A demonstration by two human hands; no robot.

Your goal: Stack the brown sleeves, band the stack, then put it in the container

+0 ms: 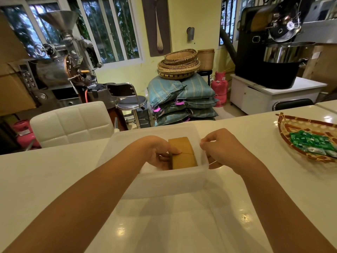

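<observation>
A stack of brown sleeves with a thin band across its middle sits inside the translucent white container on the white counter. My left hand reaches into the container and grips the stack's left side, thumb on top near the band. My right hand rests at the container's right rim, fingers curled on the edge; part of it shows through the plastic wall.
A woven tray holding green wrapped candies sits on the counter at the right. Beyond the counter's far edge stand a white padded chair, a metal stool, stacked sacks and roasting machines.
</observation>
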